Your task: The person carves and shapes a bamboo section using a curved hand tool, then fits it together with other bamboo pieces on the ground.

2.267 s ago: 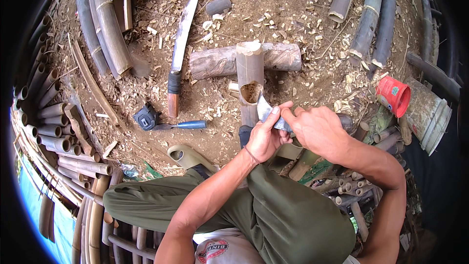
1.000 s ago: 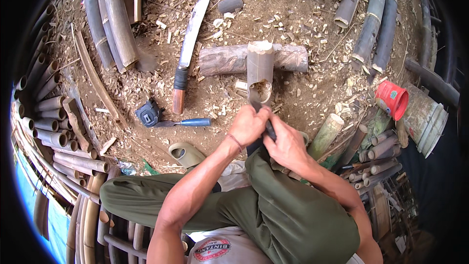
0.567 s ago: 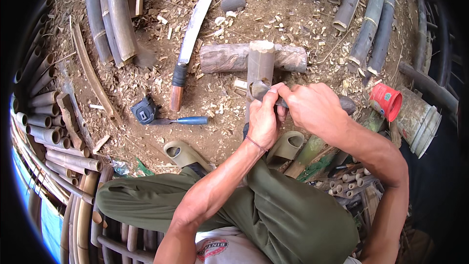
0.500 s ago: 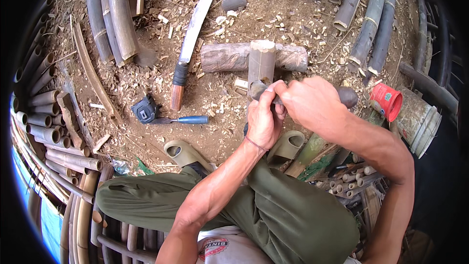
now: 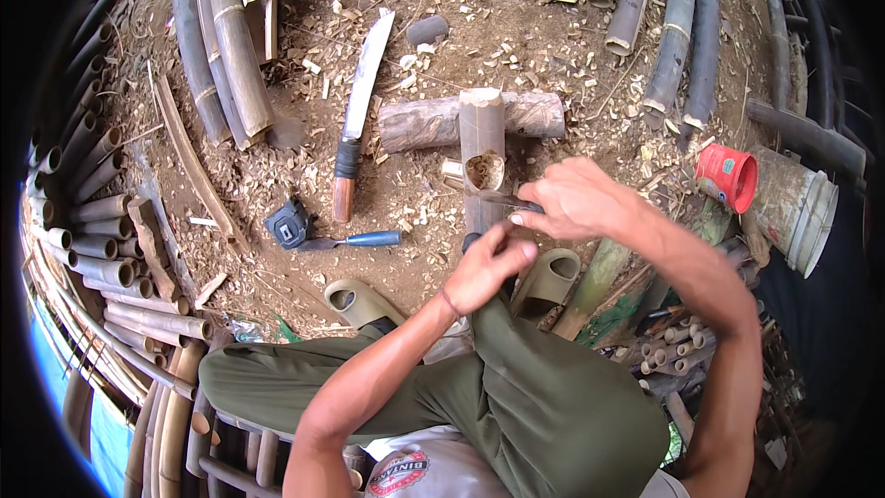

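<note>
An upright-lying bamboo tube (image 5: 481,120) points away from me, its far part resting across a short log (image 5: 419,124). A rough hole opens in the tube's upper side. My right hand (image 5: 579,195) is closed around a knife (image 5: 502,201), whose dark blade reaches left over the tube just below the hole; its handle is mostly hidden by the fingers. My left hand (image 5: 487,267) is nearer to me, beside the tube's near end and above my knee. Its thumb stands apart from the fingers, and no object shows in it.
On the chip-strewn ground to the left lie a machete (image 5: 361,101), a tape measure (image 5: 288,223) and a blue-handled chisel (image 5: 369,239). A red container (image 5: 728,175) and a dirty white bucket (image 5: 797,212) are at the right. Bamboo poles (image 5: 240,46) surround the area.
My left hand has let go of the knife area and drawn back toward me. My right hand has turned and lowered slightly, uncovering the hole in the bamboo. The whole view has shifted a little.
</note>
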Demonstrator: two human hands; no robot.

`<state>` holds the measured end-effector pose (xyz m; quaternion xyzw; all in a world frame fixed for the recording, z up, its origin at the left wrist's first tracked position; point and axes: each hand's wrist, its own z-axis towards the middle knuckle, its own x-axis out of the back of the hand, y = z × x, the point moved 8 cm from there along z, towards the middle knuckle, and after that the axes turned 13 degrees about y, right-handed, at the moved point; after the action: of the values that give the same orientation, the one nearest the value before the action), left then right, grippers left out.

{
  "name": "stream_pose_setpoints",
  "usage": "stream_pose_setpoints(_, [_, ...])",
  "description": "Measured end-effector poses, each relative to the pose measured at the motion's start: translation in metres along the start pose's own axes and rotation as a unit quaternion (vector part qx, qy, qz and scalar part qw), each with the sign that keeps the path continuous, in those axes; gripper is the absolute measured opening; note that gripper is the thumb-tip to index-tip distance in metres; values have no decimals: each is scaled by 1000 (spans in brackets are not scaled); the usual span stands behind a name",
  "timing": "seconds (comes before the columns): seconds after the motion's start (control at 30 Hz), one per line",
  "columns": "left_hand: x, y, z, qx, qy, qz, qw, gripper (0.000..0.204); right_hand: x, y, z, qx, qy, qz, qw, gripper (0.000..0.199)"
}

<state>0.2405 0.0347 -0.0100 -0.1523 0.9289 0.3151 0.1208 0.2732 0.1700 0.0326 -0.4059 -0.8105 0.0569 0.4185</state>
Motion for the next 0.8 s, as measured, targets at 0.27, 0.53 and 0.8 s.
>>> stream_pose_setpoints(0.27, [40, 50, -58, -177, 48, 544, 819, 72, -93, -32, -36, -177, 262, 764, 562, 19])
stream_pose_setpoints(0.53, [86, 132, -30, -135, -122, 719, 670, 41, -117, -78, 17, -123, 4, 964, 238, 34])
stream_pose_setpoints(0.8, [104, 53, -30, -108, -73, 566, 814, 51, -123, -57, 3, -291, 81, 851, 430, 31])
